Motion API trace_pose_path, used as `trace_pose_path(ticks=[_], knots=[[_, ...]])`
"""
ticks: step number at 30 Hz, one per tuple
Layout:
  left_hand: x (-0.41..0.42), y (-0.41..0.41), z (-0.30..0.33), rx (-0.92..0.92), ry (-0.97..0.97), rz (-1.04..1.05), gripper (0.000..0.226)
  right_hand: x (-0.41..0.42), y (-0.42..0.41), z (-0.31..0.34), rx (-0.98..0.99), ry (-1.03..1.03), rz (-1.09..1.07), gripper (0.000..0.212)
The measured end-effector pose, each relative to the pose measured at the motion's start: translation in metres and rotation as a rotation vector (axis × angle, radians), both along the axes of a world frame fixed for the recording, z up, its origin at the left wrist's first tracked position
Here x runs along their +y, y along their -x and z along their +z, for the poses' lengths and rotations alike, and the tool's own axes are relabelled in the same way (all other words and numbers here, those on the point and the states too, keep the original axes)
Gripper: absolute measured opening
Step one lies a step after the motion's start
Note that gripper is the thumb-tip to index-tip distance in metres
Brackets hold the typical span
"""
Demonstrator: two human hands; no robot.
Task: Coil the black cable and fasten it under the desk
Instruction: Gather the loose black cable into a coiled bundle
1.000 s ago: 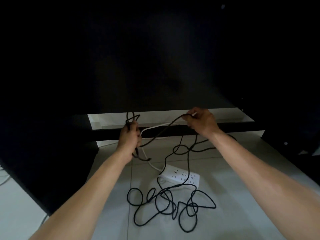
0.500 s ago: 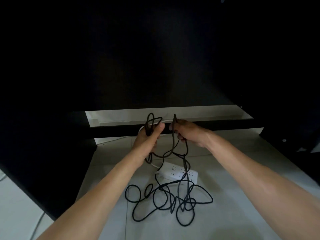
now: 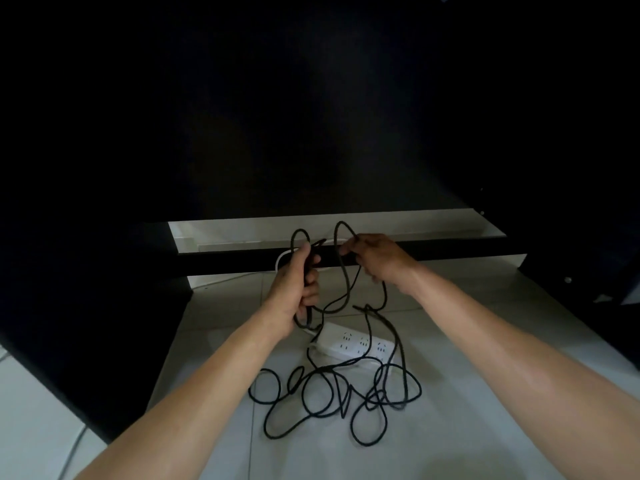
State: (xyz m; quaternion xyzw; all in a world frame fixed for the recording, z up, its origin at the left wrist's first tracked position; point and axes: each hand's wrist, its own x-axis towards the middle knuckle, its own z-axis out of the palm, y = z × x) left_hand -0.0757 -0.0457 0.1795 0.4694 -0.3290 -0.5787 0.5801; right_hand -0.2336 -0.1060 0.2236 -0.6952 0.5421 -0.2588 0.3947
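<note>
- Head view: the left hand grips gathered loops of the black cable.
- The right hand, at 3 o'clock of it, pinches another loop.
- Most of the cable sprawls on the floor, across the white power strip, at 6 o'clock.

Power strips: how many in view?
1. A white power strip lies on the floor below the hands, with the black cable crossing over it. Others may be hidden in the dark under the desk.
</note>
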Motion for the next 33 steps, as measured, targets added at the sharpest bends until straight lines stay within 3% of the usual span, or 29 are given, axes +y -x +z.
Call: trace_pose_path(ticks=[3,7,9,12,13,15,19,22,25,29,33], knots=[[0.000,0.004,0.002,-0.100,0.052,-0.018,0.058,0.004,-0.004,-0.004,0.116,0.009,0.080,0.034],[0.002,0.009,0.002,-0.186,0.118,-0.092,0.028,0.010,-0.013,-0.010,0.157,0.056,0.153,0.034],[0.000,0.010,-0.003,-0.246,0.100,-0.063,0.028,0.008,-0.017,-0.014,0.057,-0.020,0.102,0.030],[-0.002,0.010,-0.010,-0.397,0.079,-0.026,0.017,0.006,-0.020,-0.014,-0.277,-0.202,0.033,0.027],[-0.003,0.009,-0.012,-0.441,0.066,-0.021,0.007,0.004,-0.020,-0.014,-0.373,-0.232,0.033,0.026],[-0.003,0.006,-0.013,-0.513,0.053,-0.026,0.008,0.001,-0.018,-0.014,-0.433,-0.210,0.069,0.022],[-0.001,0.005,-0.011,-0.567,0.020,-0.121,0.021,0.001,-0.014,-0.016,-0.346,-0.121,0.207,0.008],[0.004,0.011,-0.007,-0.613,0.035,-0.195,0.021,0.002,-0.013,-0.018,-0.259,-0.065,0.172,0.019],[0.006,0.016,-0.007,-0.652,0.096,-0.199,0.017,0.002,-0.013,-0.017,-0.293,-0.080,0.132,0.024],[0.007,0.016,-0.008,-0.657,0.168,-0.217,0.022,0.001,-0.008,-0.012,-0.350,-0.107,0.124,0.021],[0.009,0.014,-0.010,-0.656,0.168,-0.309,0.013,-0.002,-0.004,-0.004,-0.227,-0.067,0.124,0.021]])
